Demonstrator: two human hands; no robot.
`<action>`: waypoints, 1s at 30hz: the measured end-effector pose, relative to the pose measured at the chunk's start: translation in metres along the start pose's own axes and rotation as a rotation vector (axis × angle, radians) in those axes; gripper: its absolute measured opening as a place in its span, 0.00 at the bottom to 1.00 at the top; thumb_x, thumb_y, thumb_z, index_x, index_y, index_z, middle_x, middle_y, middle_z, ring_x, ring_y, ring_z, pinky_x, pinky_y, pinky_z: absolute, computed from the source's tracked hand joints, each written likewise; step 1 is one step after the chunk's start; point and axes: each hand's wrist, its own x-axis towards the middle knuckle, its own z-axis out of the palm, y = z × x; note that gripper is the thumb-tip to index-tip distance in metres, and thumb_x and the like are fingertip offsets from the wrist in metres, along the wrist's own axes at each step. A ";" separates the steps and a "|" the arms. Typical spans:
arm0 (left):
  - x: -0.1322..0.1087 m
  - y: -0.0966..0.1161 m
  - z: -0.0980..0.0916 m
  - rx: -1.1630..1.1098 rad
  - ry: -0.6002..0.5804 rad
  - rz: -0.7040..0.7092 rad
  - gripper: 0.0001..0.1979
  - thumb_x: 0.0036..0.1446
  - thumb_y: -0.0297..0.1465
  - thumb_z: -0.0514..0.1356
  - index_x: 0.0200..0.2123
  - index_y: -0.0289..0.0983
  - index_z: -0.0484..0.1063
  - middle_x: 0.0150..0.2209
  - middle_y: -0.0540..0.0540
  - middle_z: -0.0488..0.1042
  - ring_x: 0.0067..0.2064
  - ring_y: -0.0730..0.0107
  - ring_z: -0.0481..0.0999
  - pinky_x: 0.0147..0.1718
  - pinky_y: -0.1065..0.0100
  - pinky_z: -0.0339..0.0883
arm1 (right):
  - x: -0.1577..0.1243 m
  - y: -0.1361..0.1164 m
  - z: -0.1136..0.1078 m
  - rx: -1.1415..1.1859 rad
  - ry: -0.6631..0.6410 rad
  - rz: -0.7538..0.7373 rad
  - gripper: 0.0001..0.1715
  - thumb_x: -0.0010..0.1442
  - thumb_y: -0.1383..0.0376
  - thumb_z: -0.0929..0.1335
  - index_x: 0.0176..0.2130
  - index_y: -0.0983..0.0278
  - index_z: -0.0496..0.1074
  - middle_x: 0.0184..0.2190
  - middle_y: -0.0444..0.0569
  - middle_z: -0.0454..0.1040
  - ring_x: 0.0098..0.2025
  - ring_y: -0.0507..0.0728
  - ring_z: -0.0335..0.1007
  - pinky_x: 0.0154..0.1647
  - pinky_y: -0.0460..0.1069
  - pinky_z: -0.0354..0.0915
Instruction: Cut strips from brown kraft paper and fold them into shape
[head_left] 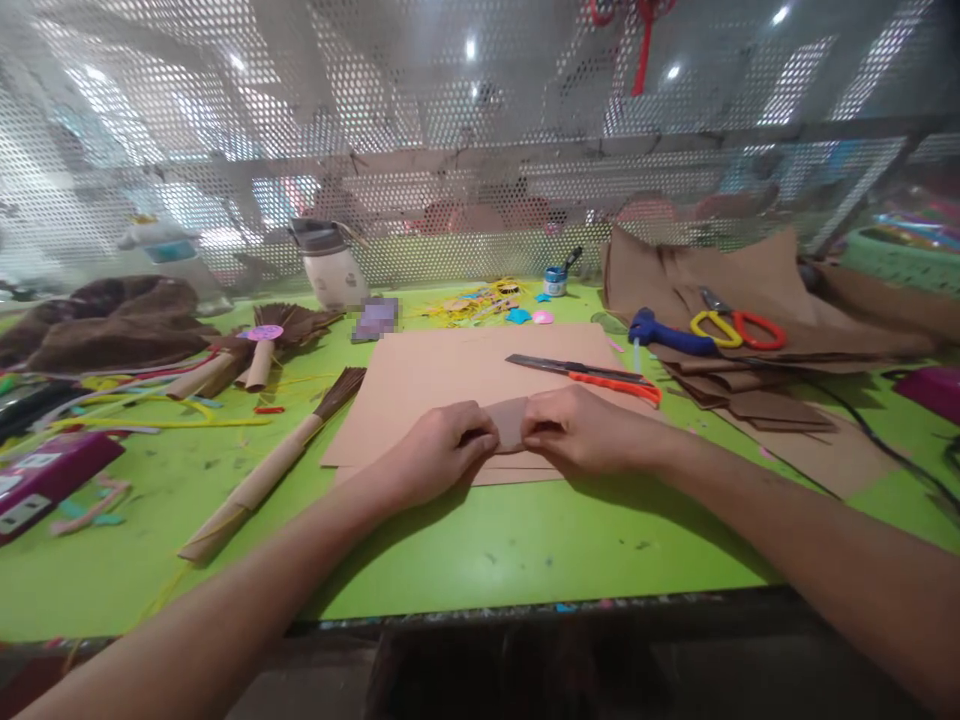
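Note:
My left hand (pixel 442 450) and my right hand (pixel 574 428) pinch opposite ends of a small piece of brown paper (pixel 508 424). Its middle shows between my fingers, and its ends are hidden by them. Beneath it lie large tan paper sheets (pixel 442 370) on the green table. Just beyond my right hand, an orange-handled utility knife (pixel 585 376) rests on the sheets. To the left of my left hand is a rolled paper tube with a brown fringed end (pixel 259 485), lying at a slant.
Brown paper (pixel 705 270) is piled at right, with scissors (pixel 739 325) and a blue glue gun (pixel 667 332) on it. A cup (pixel 330 270) and a small paint jar (pixel 555 281) stand at the back. Purple power strip (pixel 52 480) at left; mesh partition (pixel 450 130) behind.

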 end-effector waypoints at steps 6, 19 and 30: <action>-0.001 0.002 0.002 0.020 -0.013 -0.020 0.07 0.56 0.27 0.54 0.31 0.35 0.73 0.30 0.48 0.74 0.30 0.71 0.70 0.31 0.71 0.62 | 0.001 -0.006 -0.005 -0.015 -0.059 0.104 0.08 0.56 0.69 0.63 0.30 0.65 0.72 0.27 0.46 0.74 0.29 0.51 0.64 0.30 0.46 0.57; 0.001 -0.001 0.000 0.023 -0.025 -0.045 0.08 0.53 0.29 0.55 0.31 0.35 0.74 0.30 0.47 0.75 0.30 0.70 0.70 0.29 0.70 0.62 | 0.009 0.003 -0.009 0.156 -0.107 0.164 0.06 0.53 0.67 0.66 0.29 0.65 0.73 0.27 0.45 0.74 0.29 0.52 0.67 0.30 0.46 0.60; 0.000 -0.005 0.000 0.052 0.007 0.090 0.09 0.57 0.28 0.56 0.36 0.38 0.76 0.31 0.48 0.71 0.30 0.72 0.70 0.31 0.71 0.63 | 0.007 0.008 -0.009 0.151 -0.083 0.083 0.04 0.53 0.71 0.66 0.31 0.66 0.73 0.27 0.45 0.73 0.30 0.51 0.66 0.31 0.45 0.60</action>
